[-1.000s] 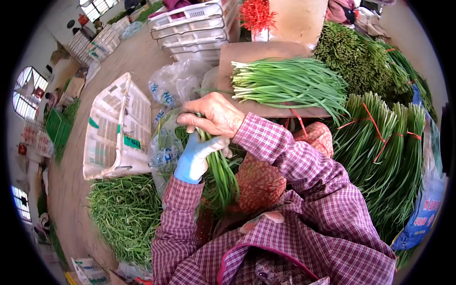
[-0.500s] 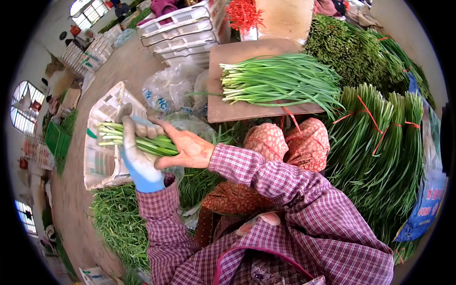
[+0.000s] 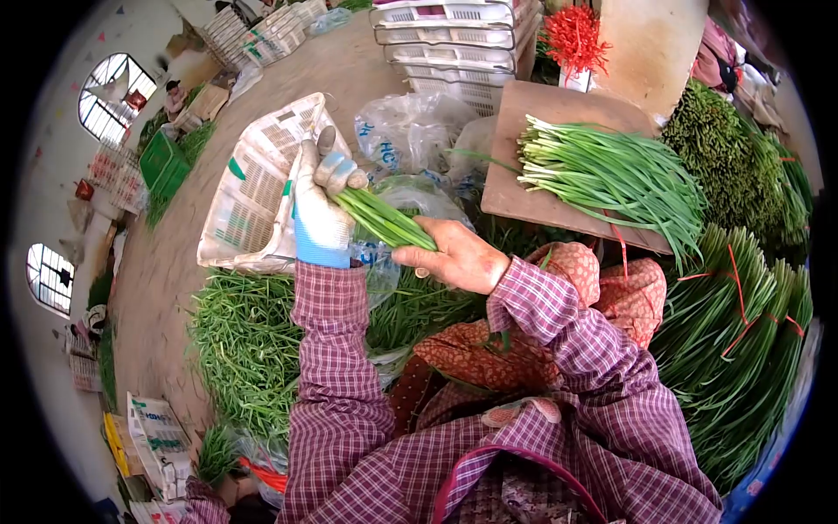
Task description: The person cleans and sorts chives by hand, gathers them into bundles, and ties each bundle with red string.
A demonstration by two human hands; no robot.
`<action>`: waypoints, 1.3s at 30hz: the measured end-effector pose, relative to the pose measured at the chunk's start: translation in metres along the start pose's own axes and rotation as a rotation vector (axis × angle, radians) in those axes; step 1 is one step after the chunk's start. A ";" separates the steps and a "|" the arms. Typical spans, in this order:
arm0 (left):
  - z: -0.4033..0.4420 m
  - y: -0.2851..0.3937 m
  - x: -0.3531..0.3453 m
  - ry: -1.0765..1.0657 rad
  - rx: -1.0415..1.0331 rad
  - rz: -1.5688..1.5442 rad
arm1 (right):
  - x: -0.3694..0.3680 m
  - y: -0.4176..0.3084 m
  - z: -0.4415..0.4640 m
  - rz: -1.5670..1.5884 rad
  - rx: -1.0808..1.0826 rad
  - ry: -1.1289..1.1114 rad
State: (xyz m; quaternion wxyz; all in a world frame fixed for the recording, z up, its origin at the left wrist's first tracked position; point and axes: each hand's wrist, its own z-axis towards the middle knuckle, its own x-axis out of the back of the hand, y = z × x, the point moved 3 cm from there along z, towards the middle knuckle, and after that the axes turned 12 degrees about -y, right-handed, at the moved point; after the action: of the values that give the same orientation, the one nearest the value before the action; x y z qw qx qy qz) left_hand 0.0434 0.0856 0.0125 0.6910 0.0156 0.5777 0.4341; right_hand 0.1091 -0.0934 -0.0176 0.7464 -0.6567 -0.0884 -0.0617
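My left hand (image 3: pixel 321 201), in a white and blue glove, is closed around the pale stem end of a small bunch of garlic chives (image 3: pixel 381 218). Bare, my right hand (image 3: pixel 458 255) grips the green leaf end of the same bunch, thumb on the near side. The bunch slants down to the right between both hands. Behind the left hand is a white plastic crate (image 3: pixel 249 179). Farther right, a loose pile of garlic chives (image 3: pixel 611 166) lies on a brown board (image 3: pixel 515 196), pale ends toward the left.
Loose green leaves (image 3: pixel 244 349) heap up below the crate. Clear plastic bags (image 3: pixel 410 131) lie beyond my hands. Tied chive bundles (image 3: pixel 733 323) stand at the right, under darker bundles (image 3: pixel 716 140). Stacked white crates (image 3: pixel 454 39) and red ties (image 3: pixel 574 42) are at the back.
The view has swung left, so the scene sits farther right. The bunch now slopes down to the right, and my right hand has drawn away from the left, toward the leaf end.
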 end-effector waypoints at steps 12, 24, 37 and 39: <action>-0.052 -0.004 0.050 -0.158 0.229 0.354 | -0.006 0.017 -0.011 0.332 -0.130 -0.053; -0.034 -0.032 -0.030 -0.177 -0.069 0.084 | -0.026 0.042 0.006 0.845 -0.165 -0.321; -0.020 -0.030 -0.044 0.222 -0.175 0.357 | -0.014 0.003 0.017 -0.502 0.053 0.503; -0.016 -0.022 -0.033 0.277 -0.170 0.464 | -0.012 0.004 0.013 -0.539 -0.076 0.368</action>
State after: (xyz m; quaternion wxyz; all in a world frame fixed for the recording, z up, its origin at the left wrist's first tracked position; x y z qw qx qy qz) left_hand 0.0445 0.0438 0.0214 0.4864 0.0300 0.6090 0.6258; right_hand 0.0976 -0.0798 -0.0226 0.6816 -0.6149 -0.1203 -0.3780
